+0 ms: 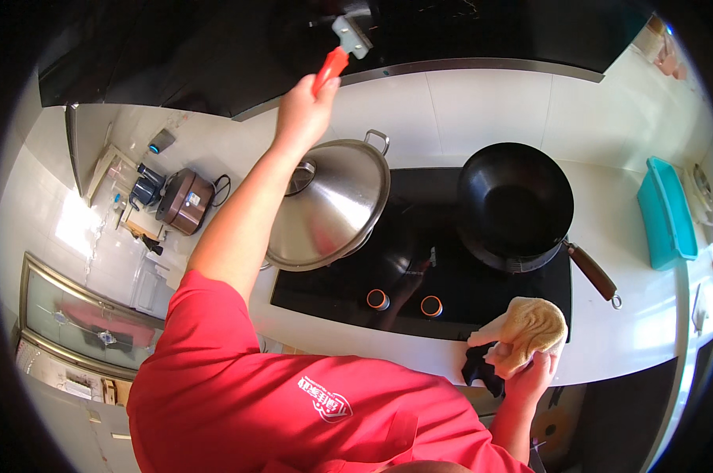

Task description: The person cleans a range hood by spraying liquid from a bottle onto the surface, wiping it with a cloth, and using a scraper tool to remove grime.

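One scraper [339, 57] | handle [334, 65] in left fingers [325, 92] | blade [351, 38] beyond them

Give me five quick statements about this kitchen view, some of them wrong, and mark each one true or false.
1. The left hand grips a red-handled scraper. True.
2. The black wok is covered. False: the black wok is uncovered.
3. The right hand holds a tan cloth. True.
4. The domed steel lid is right of the wok. False: the domed steel lid is left of it.
5. A turquoise bin stands right of the cooktop. True.
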The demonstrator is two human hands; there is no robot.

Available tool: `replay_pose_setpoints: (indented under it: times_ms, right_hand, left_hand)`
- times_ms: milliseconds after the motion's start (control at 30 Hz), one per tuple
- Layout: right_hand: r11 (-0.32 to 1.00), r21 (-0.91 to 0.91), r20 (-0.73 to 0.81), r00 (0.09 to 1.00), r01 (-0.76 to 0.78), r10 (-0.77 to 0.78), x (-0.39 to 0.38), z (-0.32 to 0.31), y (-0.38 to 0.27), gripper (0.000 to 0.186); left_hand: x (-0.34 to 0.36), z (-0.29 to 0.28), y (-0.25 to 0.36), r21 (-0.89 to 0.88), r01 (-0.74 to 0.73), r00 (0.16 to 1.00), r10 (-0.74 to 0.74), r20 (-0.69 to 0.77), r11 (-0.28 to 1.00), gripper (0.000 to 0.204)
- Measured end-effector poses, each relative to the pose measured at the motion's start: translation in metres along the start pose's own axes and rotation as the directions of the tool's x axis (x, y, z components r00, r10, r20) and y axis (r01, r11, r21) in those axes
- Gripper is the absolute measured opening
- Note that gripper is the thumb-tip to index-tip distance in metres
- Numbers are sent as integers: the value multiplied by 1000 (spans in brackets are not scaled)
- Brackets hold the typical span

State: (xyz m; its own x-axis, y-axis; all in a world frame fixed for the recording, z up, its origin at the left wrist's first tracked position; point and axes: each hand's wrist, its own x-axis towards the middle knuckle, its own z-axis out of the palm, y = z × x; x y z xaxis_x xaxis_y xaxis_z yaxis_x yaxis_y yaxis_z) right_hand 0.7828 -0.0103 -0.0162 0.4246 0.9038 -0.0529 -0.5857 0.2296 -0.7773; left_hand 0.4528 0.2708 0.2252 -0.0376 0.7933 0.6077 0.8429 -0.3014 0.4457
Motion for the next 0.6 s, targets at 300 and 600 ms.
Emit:
replay_pose_setpoints:
  times_ms: [300, 600]
  right_hand:
    - [1000, -20, -14, 1000, -23, 22, -10, -9, -5, 46]
    - [994, -72, 21, 996, -82, 83, 5, -26, -15, 47]
  left_hand:
    - [11, 104, 130, -480, 197, 937, -20, 350, 855, 26]
    - [-9, 19, 113, -570, 523, 600, 202, 774, 634, 41]
